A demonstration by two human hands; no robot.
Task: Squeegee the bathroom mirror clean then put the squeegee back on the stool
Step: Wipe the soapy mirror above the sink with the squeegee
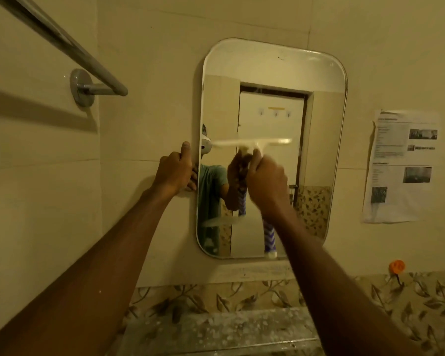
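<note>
White squeegee (252, 143): blade level on mirror (275, 73) mid-frame, handle running down through our right hand (266, 181), gripped in fist; left hand (176, 173) clasps mirror's left edge.

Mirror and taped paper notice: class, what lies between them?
Only bare cream wall separates the mirror and paper notice, seen in the head view.

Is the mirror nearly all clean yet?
About halfway, I think. The top of the rounded-corner wall mirror looks streak-free. Now the right hand grips the pale-bladed squeegee with a blue-and-white striped handle mid-glass, while the left hand holds the mirror's edge. Whitish smears show low on the left, and the stool isn't in view, so putting the squeegee back is still left.
</note>
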